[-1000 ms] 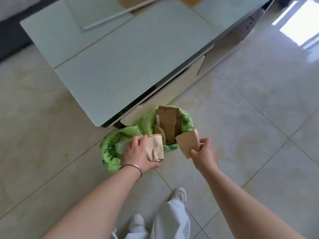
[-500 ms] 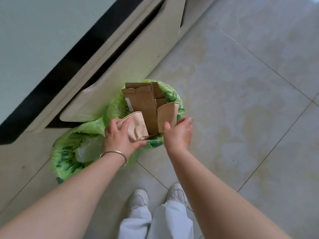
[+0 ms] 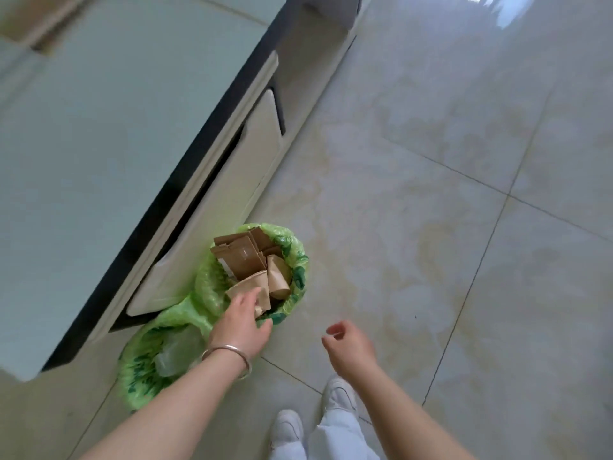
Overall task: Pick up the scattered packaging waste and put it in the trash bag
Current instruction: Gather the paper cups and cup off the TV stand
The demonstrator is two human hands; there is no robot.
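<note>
Reaching over the bag (image 3: 295,260), your left hand (image 3: 240,323) lies spread on a cup (image 3: 247,292) to seat it, right hand (image 3: 348,343) loosely curled, empty.

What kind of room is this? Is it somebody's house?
Probably a home, perhaps a living room. There is a shiny tiled floor, a low glass-topped table with a drawer under it, and a green trash bag of cardboard waste standing beside it.
</note>
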